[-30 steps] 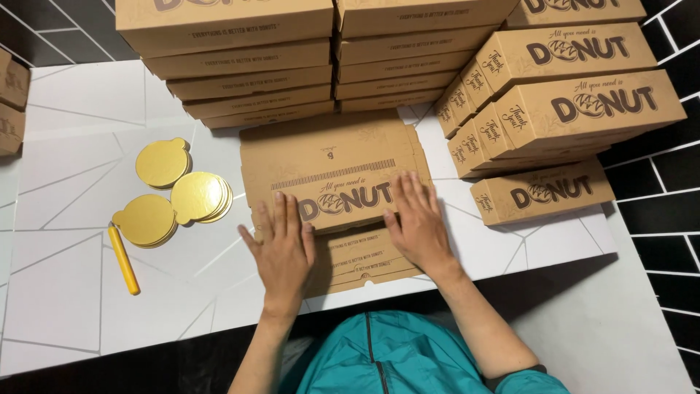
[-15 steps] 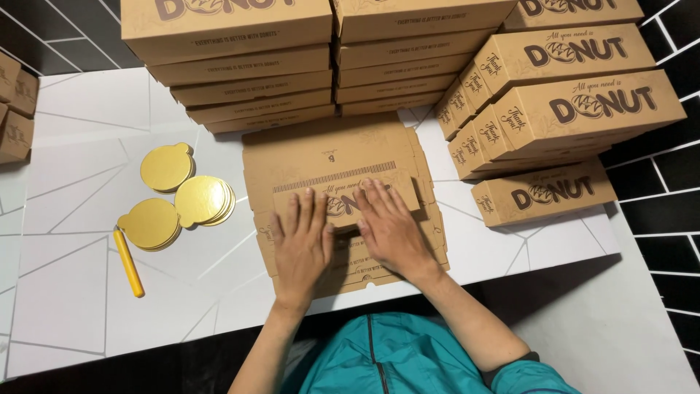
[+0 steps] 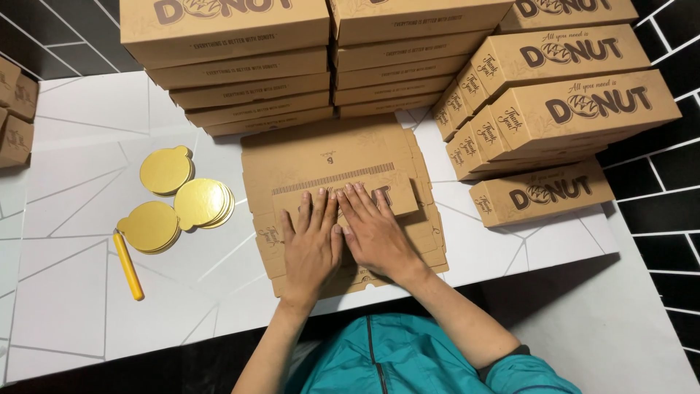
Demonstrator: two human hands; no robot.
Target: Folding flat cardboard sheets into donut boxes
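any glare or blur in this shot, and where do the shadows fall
Head view: sharp throughout, no motion blur on the left hand or right hand. Soft sheen on the gold discs, no hard glare. A deep shadow lies along the near edge of the white table. Straight box edges bow slightly near the frame borders.

A stack of flat, unfolded brown cardboard box blanks (image 3: 343, 168) lies on the white worktop, at 6 o'clock from the tall piles of made-up boxes. The top blank is printed, its near flap pressed down flat. The lower sheets fan out slightly at 4 o'clock.
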